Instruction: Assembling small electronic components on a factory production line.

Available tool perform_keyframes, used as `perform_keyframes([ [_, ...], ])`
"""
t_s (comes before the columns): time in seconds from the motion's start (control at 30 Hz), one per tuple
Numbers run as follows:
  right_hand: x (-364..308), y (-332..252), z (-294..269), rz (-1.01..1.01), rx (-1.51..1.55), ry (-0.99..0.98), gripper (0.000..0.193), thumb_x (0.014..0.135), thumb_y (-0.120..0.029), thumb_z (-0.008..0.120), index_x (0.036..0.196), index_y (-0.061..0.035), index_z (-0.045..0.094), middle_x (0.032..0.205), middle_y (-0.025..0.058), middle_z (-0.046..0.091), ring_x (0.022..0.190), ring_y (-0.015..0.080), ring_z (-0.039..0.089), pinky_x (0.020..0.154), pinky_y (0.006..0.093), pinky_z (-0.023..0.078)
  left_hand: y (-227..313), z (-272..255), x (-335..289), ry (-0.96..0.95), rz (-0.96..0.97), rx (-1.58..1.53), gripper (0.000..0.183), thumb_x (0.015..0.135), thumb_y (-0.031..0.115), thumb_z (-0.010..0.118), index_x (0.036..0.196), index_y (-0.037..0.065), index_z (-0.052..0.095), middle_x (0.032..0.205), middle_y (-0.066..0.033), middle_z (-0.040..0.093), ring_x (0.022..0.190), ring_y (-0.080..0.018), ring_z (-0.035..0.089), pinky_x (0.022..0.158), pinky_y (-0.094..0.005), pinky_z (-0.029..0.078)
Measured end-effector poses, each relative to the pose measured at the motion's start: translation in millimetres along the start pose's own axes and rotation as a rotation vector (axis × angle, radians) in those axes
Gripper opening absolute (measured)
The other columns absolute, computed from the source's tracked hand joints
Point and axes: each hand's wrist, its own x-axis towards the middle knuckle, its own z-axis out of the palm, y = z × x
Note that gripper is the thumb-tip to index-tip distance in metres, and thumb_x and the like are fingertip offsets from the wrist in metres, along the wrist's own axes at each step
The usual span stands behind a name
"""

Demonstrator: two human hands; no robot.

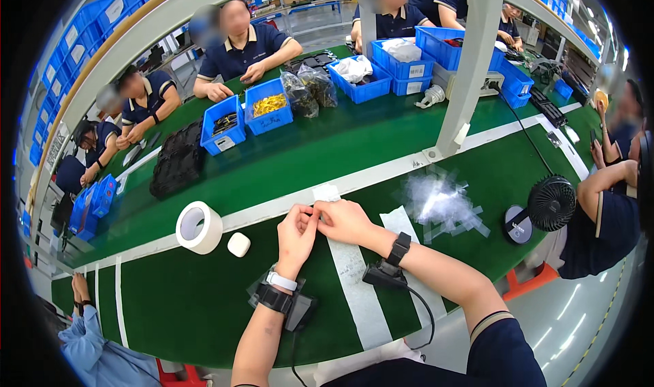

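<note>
My left hand (296,236) and my right hand (345,221) meet at the fingertips over the green work surface. The fingers of both are curled into a pinch, and whatever they hold, if anything, is hidden. Below my right hand a wide white tape strip (351,275) runs toward the near edge, with a second white strip (409,240) to its right. Left of my left hand lie a small rounded white case (238,245) and a roll of white tape (215,228). To the right is a heap of clear plastic film pieces (443,200).
A grey metal post (470,67) rises from the table beyond my right hand. A black fan (552,203) stands at the right. Across the table are blue bins (269,118), a black tray (178,159) and bagged parts (320,87). Several people work around it.
</note>
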Motion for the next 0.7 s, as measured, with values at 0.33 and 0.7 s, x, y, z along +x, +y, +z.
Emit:
perform_keyframes([
  [0.33, 0.0, 5.0, 5.3, -0.011, -0.005, 0.036, 0.013, 0.071, -0.019, 0.057, 0.080, -0.0092, 0.056, 0.053, 0.0049, 0.053, 0.052, 0.0250, 0.056, 0.048, 0.0363, 0.043, -0.3, -0.5, 0.6, -0.012, -0.012, -0.001, 0.006, 0.082, 0.005, 0.056, 0.085, 0.000, 0.054, 0.061, 0.0003, 0.054, 0.053, -0.0022, 0.047, 0.048, -0.0172, 0.038],
  [0.7, 0.1, 3.8, 3.4, -0.015, 0.008, 0.025, 0.013, 0.070, -0.018, 0.057, 0.080, -0.0086, 0.055, 0.053, 0.0049, 0.053, 0.052, 0.0251, 0.056, 0.047, 0.0362, 0.042, 0.9, -0.3, -0.2, -0.008, -0.024, 0.012, 0.007, 0.082, 0.006, 0.057, 0.086, 0.001, 0.054, 0.061, 0.0004, 0.054, 0.053, -0.0026, 0.047, 0.049, -0.0178, 0.039],
])
